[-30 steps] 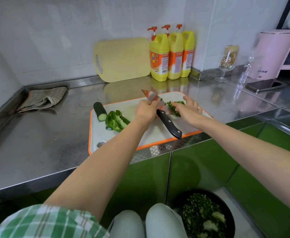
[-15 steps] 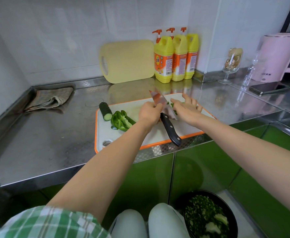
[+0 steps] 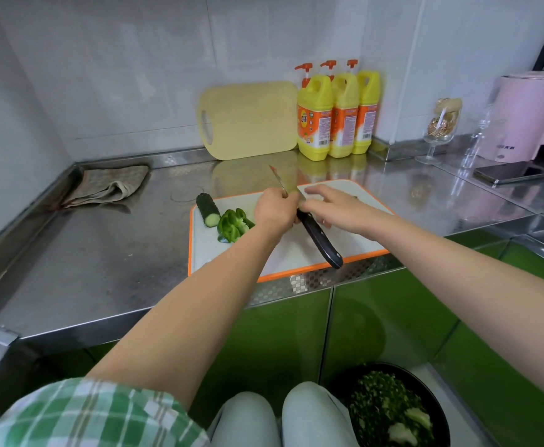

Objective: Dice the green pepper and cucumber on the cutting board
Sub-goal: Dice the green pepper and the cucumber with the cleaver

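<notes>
Gripping the knife (image 3: 320, 241) where blade meets black handle, the left hand (image 3: 273, 211) curls at frame centre, with the blade tip tilted up toward the wall. The right hand (image 3: 335, 208) lies just right of it, fingers straight, over the blade; contact is unclear. On the cutting board's (image 3: 290, 256) left part, the cucumber (image 3: 207, 210) stub lies just beside the green pepper (image 3: 232, 224).

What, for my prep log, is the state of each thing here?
Knife: blade tilted up, gripped by left hand, handle free.
Right hand: fingers straight, beside the blade.
Cucumber: one piece, cut end showing, undiced.
Green pepper: coarse pieces, undiced.
Cutting board: flat on counter.
Yellow board: leaning on wall.
Bottles: upright.
Cloth: crumpled.
Bowl: holds chopped greens.
</notes>
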